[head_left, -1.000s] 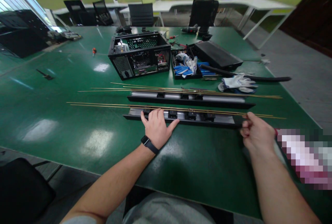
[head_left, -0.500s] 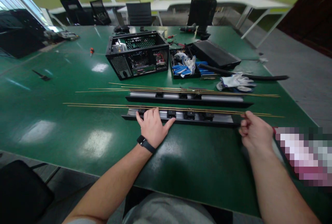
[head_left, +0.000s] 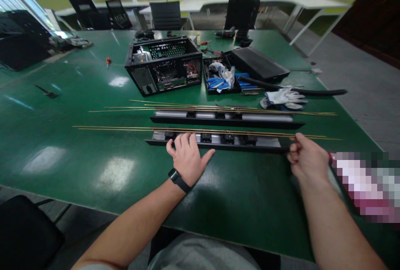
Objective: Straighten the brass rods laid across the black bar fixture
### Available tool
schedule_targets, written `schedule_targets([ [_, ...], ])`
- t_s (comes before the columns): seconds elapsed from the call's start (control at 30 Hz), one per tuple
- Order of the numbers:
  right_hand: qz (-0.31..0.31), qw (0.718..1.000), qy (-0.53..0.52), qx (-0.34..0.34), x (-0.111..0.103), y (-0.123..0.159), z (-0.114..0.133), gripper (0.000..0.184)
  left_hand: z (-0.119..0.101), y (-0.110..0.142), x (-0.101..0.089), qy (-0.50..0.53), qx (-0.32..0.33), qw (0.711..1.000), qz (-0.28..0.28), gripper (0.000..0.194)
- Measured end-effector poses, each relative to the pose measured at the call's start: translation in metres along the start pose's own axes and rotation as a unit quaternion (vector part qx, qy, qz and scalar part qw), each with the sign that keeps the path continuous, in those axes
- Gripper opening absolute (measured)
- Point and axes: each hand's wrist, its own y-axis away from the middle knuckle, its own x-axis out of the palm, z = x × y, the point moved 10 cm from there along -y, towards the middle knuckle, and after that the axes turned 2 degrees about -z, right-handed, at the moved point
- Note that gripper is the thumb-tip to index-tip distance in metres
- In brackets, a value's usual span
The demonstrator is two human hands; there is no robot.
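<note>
Two long, thin brass-coloured rods (head_left: 118, 128) run left to right over the nearer black rail (head_left: 175, 142), which has a silvery inner face and several black blocks. At their right end my right hand (head_left: 304, 153) pinches the rods between thumb and fingers, just past the rail's end. My left hand (head_left: 189, 153), a black watch on its wrist, rests at the front edge of that rail with its fingers spread; the fingertips reach up near the rods. Behind lies a second black rail (head_left: 225, 122), with several more thin rods (head_left: 125, 108) lying across it.
Behind the rails stand an open black computer case (head_left: 165, 68) and a tray (head_left: 221, 91) holding blue-and-white gloves. A black panel (head_left: 259, 63), a black tube (head_left: 318, 92) and white gloves (head_left: 286, 98) lie at the right. A blurred-out pink-and-white item (head_left: 359, 182) sits beside my right arm.
My left hand has slid slightly right and down along the rail's front. My right hand stays where it was on the rods, whose left ends have dipped a little.
</note>
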Motion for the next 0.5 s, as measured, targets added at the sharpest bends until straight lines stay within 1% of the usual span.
schedule_targets([
  [0.13,0.003,1.000,0.000,-0.005,-0.001,-0.003,-0.001,0.020,-0.009,0.007,0.000,0.012,0.021,1.000,-0.011,0.062],
  [0.23,0.005,1.000,0.000,-0.006,-0.002,-0.004,-0.001,0.019,-0.017,0.010,0.002,0.032,0.047,0.998,-0.013,0.052],
  [0.33,0.005,1.000,0.002,-0.004,-0.002,-0.003,-0.001,0.020,-0.026,0.013,0.006,0.041,0.080,0.996,0.001,0.043],
  [0.4,0.008,1.000,0.002,-0.003,-0.001,-0.003,-0.001,0.022,-0.031,0.015,0.010,0.041,0.103,0.994,0.015,0.047],
  [0.5,0.011,1.000,0.001,-0.005,0.001,-0.002,0.000,0.026,-0.034,0.017,0.018,0.027,0.123,0.991,0.039,0.066],
])
